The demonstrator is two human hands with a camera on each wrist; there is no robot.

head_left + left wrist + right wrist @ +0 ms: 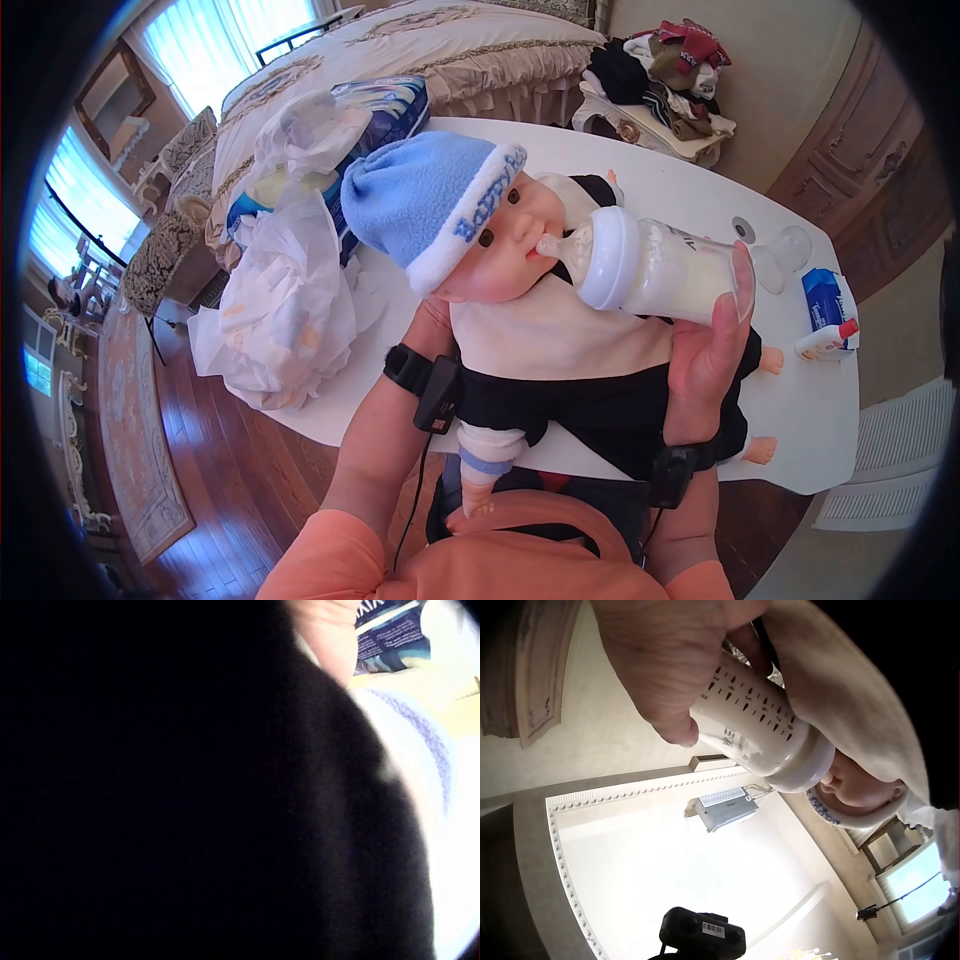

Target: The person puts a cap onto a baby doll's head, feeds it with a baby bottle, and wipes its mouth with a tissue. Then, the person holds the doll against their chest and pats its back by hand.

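A baby doll (522, 232) in a blue fleece hat (425, 195), with a cream and black top, lies on its back across the person's forearms. My left hand (432, 320) is under the doll's head and neck, its fingers hidden there; dark cloth fills most of the left wrist view. My right hand (703, 365) grips a baby bottle (672, 272) near its base, thumb and fingers around the sides. The bottle is tilted sideways, its teat right at the doll's lips. Milky white liquid shows inside the bottle (754, 720) in the right wrist view.
On the white table (815, 430) stand a clear dome cap (790, 250), a blue packet (823, 298) and a small red-capped bottle (825, 341). White plastic bags (285, 300) and a blue diaper pack (395, 108) sit at the left. Behind are a bed (470, 55) and piled clothes (665, 75).
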